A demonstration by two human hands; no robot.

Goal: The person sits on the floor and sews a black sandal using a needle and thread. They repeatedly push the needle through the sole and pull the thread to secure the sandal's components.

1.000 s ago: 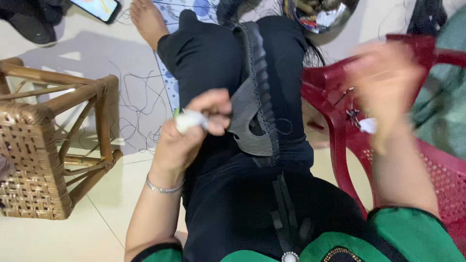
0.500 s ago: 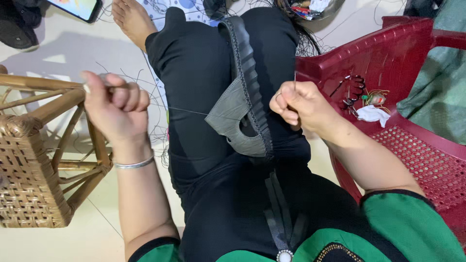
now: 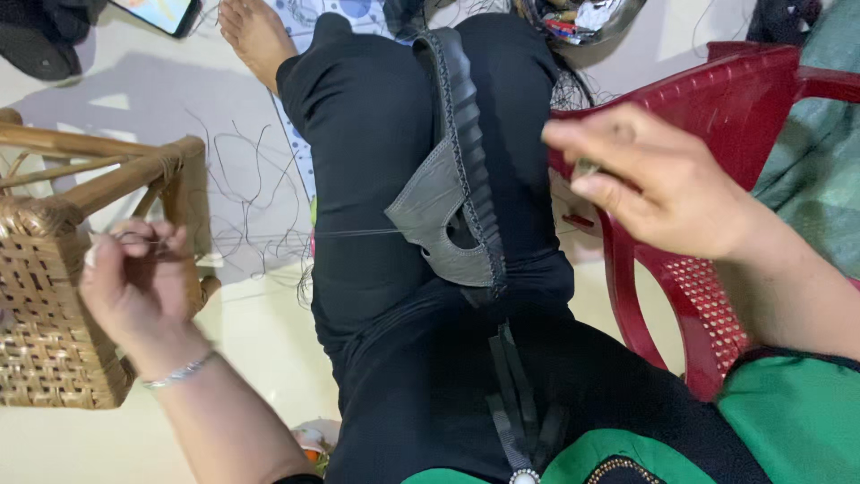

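Left hand (image 3: pixel 139 282) is out to the side, over the floor beside the woven cane stool (image 3: pixel 54 314), its fingers pinched together on a thin dark thread (image 3: pixel 349 233) that runs taut from the fingertips across the person's lap to the grey leather piece (image 3: pixel 443 220). That piece, with its black pleated trim (image 3: pixel 466 134), lies draped over the black-trousered thigh, near the middle of the lap. The right hand (image 3: pixel 649 184) hovers above the red plastic chair (image 3: pixel 717 99), fingers drawn close as if pinching something small; it is blurred, so whether it holds a needle cannot be told.

The thread looks tight, and a harder pull from the left hand could snap it or pucker the seam in the leather. Nothing pins the piece down, so the same pull may drag it off the thigh. Loose thread ends (image 3: pixel 251 179) lie tangled on the floor by the stool leg, close to the left hand, and the working thread could snag on them or on the cane. A phone (image 3: pixel 161 13) lies on the floor farther off.
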